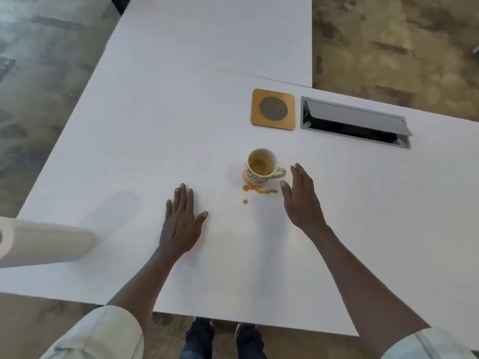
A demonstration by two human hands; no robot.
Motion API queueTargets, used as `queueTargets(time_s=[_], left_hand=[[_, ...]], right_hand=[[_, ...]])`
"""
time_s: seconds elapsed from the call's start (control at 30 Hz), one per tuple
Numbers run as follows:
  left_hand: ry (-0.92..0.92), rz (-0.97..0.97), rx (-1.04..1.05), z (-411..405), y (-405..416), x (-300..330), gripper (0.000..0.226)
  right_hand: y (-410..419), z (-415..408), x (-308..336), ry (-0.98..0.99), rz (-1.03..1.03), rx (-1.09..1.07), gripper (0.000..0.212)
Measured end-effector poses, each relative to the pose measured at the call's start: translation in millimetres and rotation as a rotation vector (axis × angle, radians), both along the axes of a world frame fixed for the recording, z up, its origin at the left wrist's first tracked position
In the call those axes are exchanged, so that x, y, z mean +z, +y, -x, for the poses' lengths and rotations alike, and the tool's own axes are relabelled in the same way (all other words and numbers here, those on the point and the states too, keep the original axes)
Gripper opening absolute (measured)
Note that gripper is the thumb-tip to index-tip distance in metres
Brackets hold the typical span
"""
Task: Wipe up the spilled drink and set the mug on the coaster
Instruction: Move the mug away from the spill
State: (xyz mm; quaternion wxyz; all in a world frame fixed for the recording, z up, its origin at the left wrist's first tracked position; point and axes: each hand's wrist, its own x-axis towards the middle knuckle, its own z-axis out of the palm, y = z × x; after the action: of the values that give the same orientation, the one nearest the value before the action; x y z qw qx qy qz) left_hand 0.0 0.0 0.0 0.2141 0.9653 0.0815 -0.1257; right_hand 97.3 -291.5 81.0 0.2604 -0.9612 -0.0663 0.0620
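Note:
A cream mug with black lettering stands upright on the white table, its handle pointing right and some orange drink inside. Small orange drops of spilled drink lie just in front of its base. My right hand hovers open, fingers apart, just right of the mug's handle, not touching it. My left hand rests flat and open on the table, left of the spill. A square wooden coaster with a round mesh centre lies behind the mug.
A roll of paper towel lies on its side at the table's left edge. A metal cable hatch is set into the table right of the coaster. The table's near edge runs just above my shoes.

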Motion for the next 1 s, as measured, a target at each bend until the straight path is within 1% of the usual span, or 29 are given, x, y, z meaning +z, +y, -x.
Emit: queueTargets(time_s=[0.13,0.27,0.43,0.63,0.83,1.0], left_hand=[[-0.03,-0.1,-0.019,6,2,-12,0.082],[-0.094,-0.114,-0.018,8,3,-19,0.081],[-0.113,-0.117,-0.003,9,3,-22,0.082],[-0.113,-0.112,0.008,9,3,-22,0.081],[-0.128,-0.109,0.009,9,3,-22,0.081],[-0.126,-0.114,0.007,9,3,-23,0.081]], right_hand=[[-4,-14,-8,0.014,-0.06,-0.019,0.047],[-10,-29,-15,0.073,-0.13,-0.014,0.039],[-14,-45,-15,0.146,-0.254,0.007,0.034],[-17,-55,-13,0.237,-0.292,0.019,0.034],[-11,-57,-9,0.346,-0.349,0.01,0.029],[-9,-62,-8,0.405,-0.366,0.021,0.033]])
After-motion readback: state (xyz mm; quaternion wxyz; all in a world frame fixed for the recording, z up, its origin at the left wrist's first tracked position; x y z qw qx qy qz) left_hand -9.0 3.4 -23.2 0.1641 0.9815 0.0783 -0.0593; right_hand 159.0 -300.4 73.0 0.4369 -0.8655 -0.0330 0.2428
